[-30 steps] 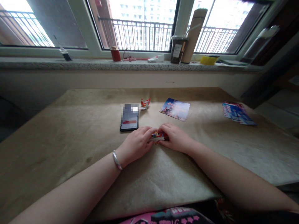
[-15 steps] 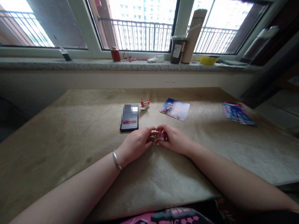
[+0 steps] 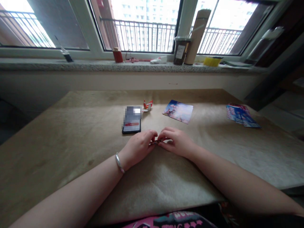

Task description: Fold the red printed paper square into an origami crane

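Note:
A small piece of red printed paper (image 3: 159,141) is held between both hands, seen almost edge-on as a thin dark red strip. My left hand (image 3: 141,142), with a silver bangle at its wrist, pinches the left end between thumb and fingers. At the other end, the thumb and fingers of my right hand (image 3: 175,141) close on the paper. Much of it is hidden behind the fingertips. Just beyond my left hand lies a phone (image 3: 131,126), its screen partly pixelated. A folded red and white paper shape (image 3: 147,106) stands beside the phone's far corner.
On the cloth-covered table (image 3: 71,136), a blue and pink printed sheet (image 3: 178,111) lies past my right hand. Several similar sheets (image 3: 241,115) overlap farther right. The windowsill (image 3: 95,66) holds a red jar (image 3: 117,55), a dark lidded cup (image 3: 181,50) and a tall tan cylinder (image 3: 198,36).
The red paper has tipped from showing its printed face to nearly edge-on. My fingertips have shifted slightly around it; the other things on the table stay put.

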A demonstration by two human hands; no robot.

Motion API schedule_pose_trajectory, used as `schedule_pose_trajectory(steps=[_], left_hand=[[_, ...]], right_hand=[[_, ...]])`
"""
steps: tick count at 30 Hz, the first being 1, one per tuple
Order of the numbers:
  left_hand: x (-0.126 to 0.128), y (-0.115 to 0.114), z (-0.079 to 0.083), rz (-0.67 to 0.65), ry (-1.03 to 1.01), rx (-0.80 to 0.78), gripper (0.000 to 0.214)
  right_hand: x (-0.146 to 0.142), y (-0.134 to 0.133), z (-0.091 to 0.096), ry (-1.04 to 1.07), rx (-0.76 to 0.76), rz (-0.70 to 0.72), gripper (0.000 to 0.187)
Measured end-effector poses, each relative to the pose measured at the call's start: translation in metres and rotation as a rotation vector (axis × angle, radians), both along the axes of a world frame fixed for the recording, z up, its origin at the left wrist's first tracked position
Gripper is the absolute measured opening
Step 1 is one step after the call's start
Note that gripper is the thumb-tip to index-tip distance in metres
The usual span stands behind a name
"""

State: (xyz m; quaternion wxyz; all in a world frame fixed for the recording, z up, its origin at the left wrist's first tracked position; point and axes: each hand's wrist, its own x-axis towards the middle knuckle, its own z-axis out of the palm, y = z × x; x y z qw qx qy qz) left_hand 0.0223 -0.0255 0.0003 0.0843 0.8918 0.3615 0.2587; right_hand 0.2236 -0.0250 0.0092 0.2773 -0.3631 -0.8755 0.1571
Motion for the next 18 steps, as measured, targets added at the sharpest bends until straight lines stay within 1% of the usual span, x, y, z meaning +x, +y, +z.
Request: schedule_pose_trajectory(steps=[3,5,10,12,15,18], left_hand=[[0.001,-0.0005,0.0012,0.009,0.021,-0.016,0.018],[0.0015,-0.0008,0.0019,0.016,0.031,-0.029,0.02],[0.0016,-0.0006,0.0037,0.002,0.06,0.013,0.024],[0.0014,-0.0003,0.0044,-0.012,0.091,0.025,0.022],[0.0014,0.0004,0.0046,-0.015,0.133,0.019,0.02],[0.0014,0.001,0.0044,0.001,0.164,0.011,0.019]], right_hand=[[-0.0003,0.0014,-0.0024,-0.028,0.027,-0.01,0.007],[-0.0003,0.0022,-0.004,-0.064,0.078,-0.007,0.007],[-0.0003,0.0029,-0.006,-0.21,0.302,0.015,0.011],[-0.0005,0.0032,-0.0059,-0.264,0.363,0.028,0.012],[-0.0007,0.0039,-0.0055,-0.327,0.407,0.046,0.01],[-0.0007,0.0047,-0.0051,-0.371,0.397,0.057,0.007]])
